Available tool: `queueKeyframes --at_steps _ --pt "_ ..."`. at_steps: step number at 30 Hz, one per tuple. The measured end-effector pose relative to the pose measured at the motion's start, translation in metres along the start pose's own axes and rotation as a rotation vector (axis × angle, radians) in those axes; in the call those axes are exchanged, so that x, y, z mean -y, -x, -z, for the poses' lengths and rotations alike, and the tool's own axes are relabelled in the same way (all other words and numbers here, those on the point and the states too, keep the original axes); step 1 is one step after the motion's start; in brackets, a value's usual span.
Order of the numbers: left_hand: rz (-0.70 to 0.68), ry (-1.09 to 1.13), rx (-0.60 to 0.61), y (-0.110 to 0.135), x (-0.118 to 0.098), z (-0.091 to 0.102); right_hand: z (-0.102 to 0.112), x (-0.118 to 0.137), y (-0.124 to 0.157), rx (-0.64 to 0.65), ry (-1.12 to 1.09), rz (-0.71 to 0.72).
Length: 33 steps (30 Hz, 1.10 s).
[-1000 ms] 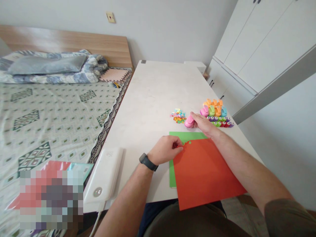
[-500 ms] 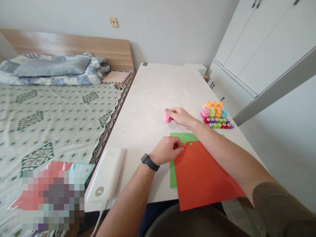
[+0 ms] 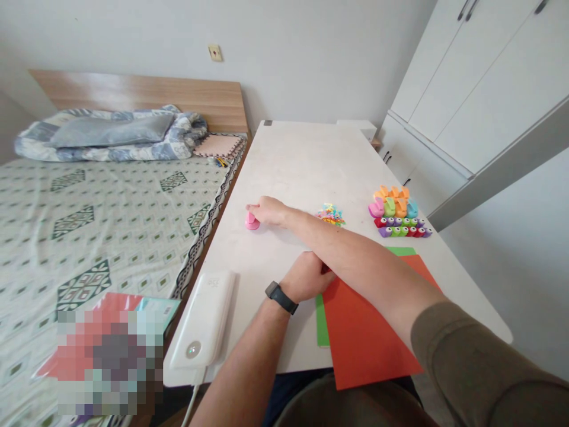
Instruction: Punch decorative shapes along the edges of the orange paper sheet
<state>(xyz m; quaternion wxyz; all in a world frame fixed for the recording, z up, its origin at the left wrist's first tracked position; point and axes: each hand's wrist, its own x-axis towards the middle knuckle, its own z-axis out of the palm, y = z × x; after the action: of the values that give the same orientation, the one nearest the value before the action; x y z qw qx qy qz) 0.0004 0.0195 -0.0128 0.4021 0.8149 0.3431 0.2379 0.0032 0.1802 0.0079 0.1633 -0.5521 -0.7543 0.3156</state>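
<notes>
My right hand (image 3: 269, 211) reaches across to the left part of the table, its fingers closed on a pink craft punch (image 3: 252, 223) that appears to stand on the tabletop. Nearer to me, my left hand (image 3: 306, 276) is closed on the upper left corner of an orange-red paper sheet (image 3: 362, 338). Its fingertips are partly hidden. A green sheet (image 3: 322, 323) lies beneath the orange-red one, showing at the left and top edges. My right forearm passes over both sheets and hides part of them. Beyond the forearm lies a pile of small colourful paper pieces (image 3: 329, 214).
Rows of colourful craft punches (image 3: 400, 210) stand at the table's right edge. A white power bank (image 3: 204, 320) with a cable lies at the front left. Left of the white table (image 3: 302, 160) is a bed (image 3: 128, 225) with plastic-wrapped paper (image 3: 120, 302) on it.
My right hand has moved left with the pink punch, away from the sheets. The pile of paper pieces has come into view. My left hand still holds the sheet's corner.
</notes>
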Motion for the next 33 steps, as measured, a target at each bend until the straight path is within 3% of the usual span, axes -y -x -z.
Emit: queueKeyframes --at_steps 5,10,16,21,25,28,33 --pt "-0.101 0.111 -0.063 0.000 -0.004 0.003 -0.011 0.016 -0.020 0.045 0.060 0.000" --pt "-0.184 0.113 -0.080 -0.002 0.001 0.002 -0.017 0.013 -0.037 0.043 0.080 0.019" --pt "-0.132 0.086 -0.080 -0.003 0.004 0.002 -0.026 -0.002 -0.053 -0.013 0.082 0.006" --pt "-0.126 0.092 -0.079 -0.002 0.004 0.000 -0.023 -0.005 -0.045 -0.036 0.057 -0.013" --pt "0.007 -0.004 -0.023 -0.002 0.005 -0.001 -0.006 -0.005 -0.024 -0.133 -0.056 -0.054" --pt "0.081 -0.088 0.012 -0.001 0.006 -0.001 0.019 -0.014 -0.003 -0.201 -0.074 0.023" --pt "0.092 -0.069 -0.004 -0.002 0.008 -0.002 0.083 -0.065 0.031 -0.344 0.090 0.075"
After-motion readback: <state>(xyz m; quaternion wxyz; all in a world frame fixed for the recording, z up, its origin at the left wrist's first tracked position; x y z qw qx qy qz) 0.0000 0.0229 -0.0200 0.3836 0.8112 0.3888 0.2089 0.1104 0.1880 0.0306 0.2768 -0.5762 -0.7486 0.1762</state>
